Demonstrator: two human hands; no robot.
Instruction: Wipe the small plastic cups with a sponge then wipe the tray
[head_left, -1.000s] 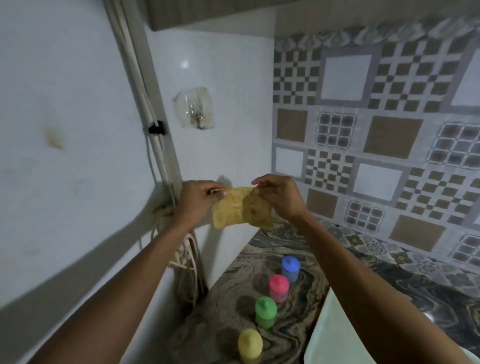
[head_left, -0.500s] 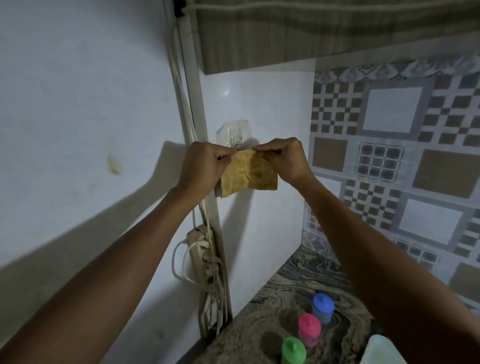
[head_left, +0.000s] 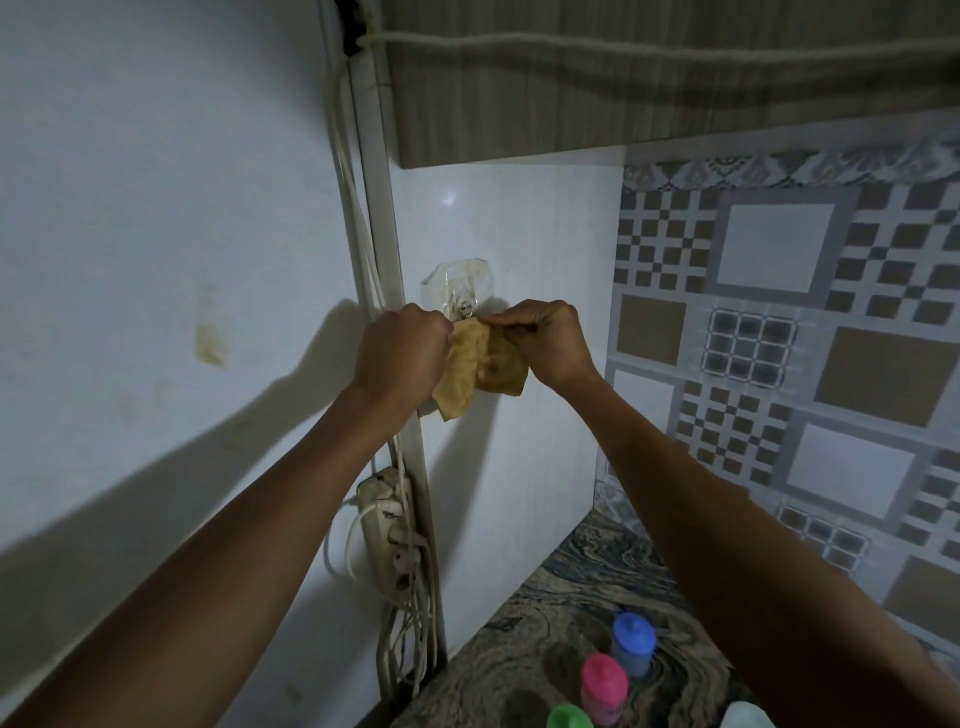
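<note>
Both my hands are raised against the white wall, holding a thin yellow sponge cloth (head_left: 480, 366) by its top edge. My left hand (head_left: 400, 353) grips its left corner and my right hand (head_left: 548, 340) pinches its right corner, just under a clear adhesive wall hook (head_left: 457, 288). The cloth hangs down crumpled between them. Far below on the marbled counter (head_left: 524, 613) stand small plastic cups: a blue one (head_left: 632, 642), a pink one (head_left: 602, 686) and a green one (head_left: 569, 717) cut by the frame's bottom edge. A white tray corner (head_left: 743, 717) shows at the bottom.
A white power strip (head_left: 387, 535) with several plugs and cables hangs on the wall corner trim below my left hand. A wooden cabinet (head_left: 623, 78) overhangs above. Patterned tiles (head_left: 779, 338) cover the right wall.
Both hands lifted the cloth higher up the wall to the hook and drew closer together, bunching it. The view tilted up, so the yellow cup dropped out of frame.
</note>
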